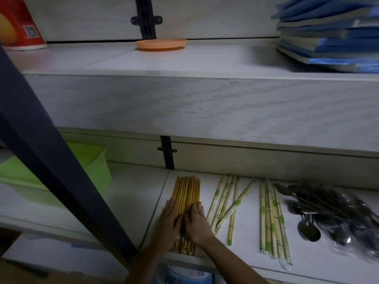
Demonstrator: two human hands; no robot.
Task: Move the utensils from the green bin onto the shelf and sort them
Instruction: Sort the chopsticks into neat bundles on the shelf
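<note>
A bundle of bare yellow-brown chopsticks point(187, 191) lies on the lower shelf point(135, 201), pointing away from me. My left hand point(168, 220) and my right hand point(196, 224) press flat against its two sides, squeezing the sticks together. To the right lie paper-wrapped chopsticks in a loose fan point(227, 203) and a straighter group point(270, 220). Further right sits a pile of metal spoons point(320, 210), some in clear plastic. The green bin point(90, 167) stands at the left of the same shelf, partly hidden by a dark post.
A dark diagonal shelf post point(51, 160) crosses the left foreground. On the upper shelf are an orange lid point(161, 44), a red-and-white container point(18, 23) and a stack of blue-covered items point(328, 35). A blue-labelled package point(188, 275) sits below.
</note>
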